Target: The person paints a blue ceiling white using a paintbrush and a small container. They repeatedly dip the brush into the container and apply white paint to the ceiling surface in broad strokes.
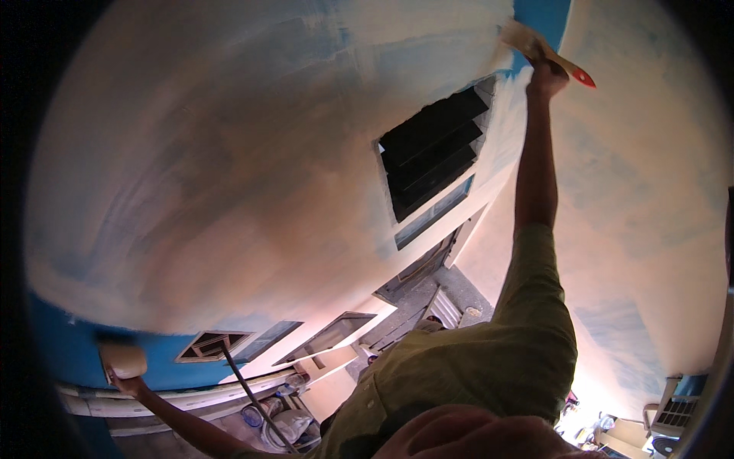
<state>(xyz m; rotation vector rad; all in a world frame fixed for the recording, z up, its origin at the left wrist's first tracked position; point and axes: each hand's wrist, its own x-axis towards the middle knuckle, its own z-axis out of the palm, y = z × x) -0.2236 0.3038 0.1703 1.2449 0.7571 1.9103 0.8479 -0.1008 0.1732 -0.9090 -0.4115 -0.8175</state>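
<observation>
My right hand (547, 76) is raised high on an outstretched arm and grips a flat paintbrush (526, 40) with a pale wooden handle tipped in red. Its bristles rest on the wall (229, 153) at the border between fresh whitish paint and a bare blue strip (544, 15). My left hand (124, 380) reaches out to the lower left and holds a pale rounded object (122, 359), perhaps a small container, against the blue lower part of the wall (65, 348). I wear an olive-green shirt (489, 359).
A dark louvred window (432, 149) is set in the wall just below the brush. Farther down are more windows (336, 333), a small vent (212, 344) and a long dark pole (248, 394). An air-conditioner unit (673, 413) sits at lower right, and the ground lies far below.
</observation>
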